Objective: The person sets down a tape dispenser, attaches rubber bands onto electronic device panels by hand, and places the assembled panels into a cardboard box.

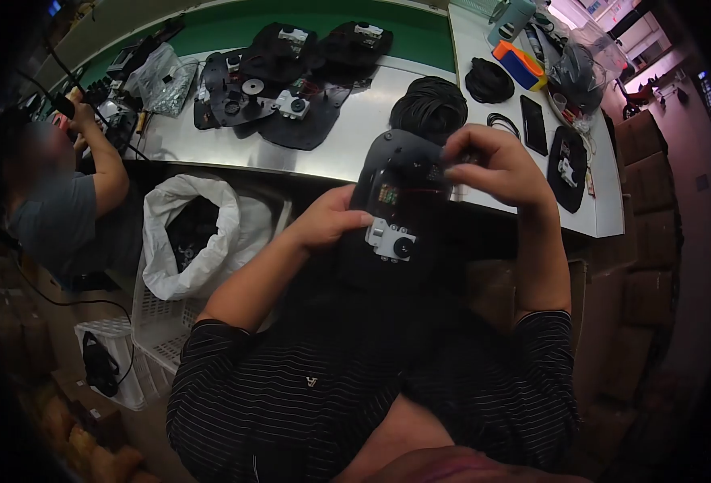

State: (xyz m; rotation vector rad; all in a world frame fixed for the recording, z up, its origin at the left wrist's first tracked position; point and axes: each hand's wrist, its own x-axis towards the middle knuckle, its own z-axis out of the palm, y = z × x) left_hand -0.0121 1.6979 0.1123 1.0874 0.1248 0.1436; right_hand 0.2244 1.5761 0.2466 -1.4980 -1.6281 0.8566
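My left hand [329,219] grips the left edge of a black plastic housing panel [387,153], thumb on its face and fingers behind. The panel is tilted up in front of my chest, close to the bench's front edge. A white motor-like unit with a round dark shaft [391,240] sits low on it. Above that is a small circuit board [388,194] with a thin red wire running right. At the panel's upper right side, my right hand [502,167] has thumb and fingers curled together in a pinch; what lies between them is too dark to make out.
Several similar black panels [311,121] with white units lie on the metal bench [247,153]. Coiled black cable [429,106] sits behind my hands. Right are orange-blue tape rolls [519,64] and a phone [534,125]. A white sack [170,278] stands lower left; a co-worker [70,197] sits beyond.
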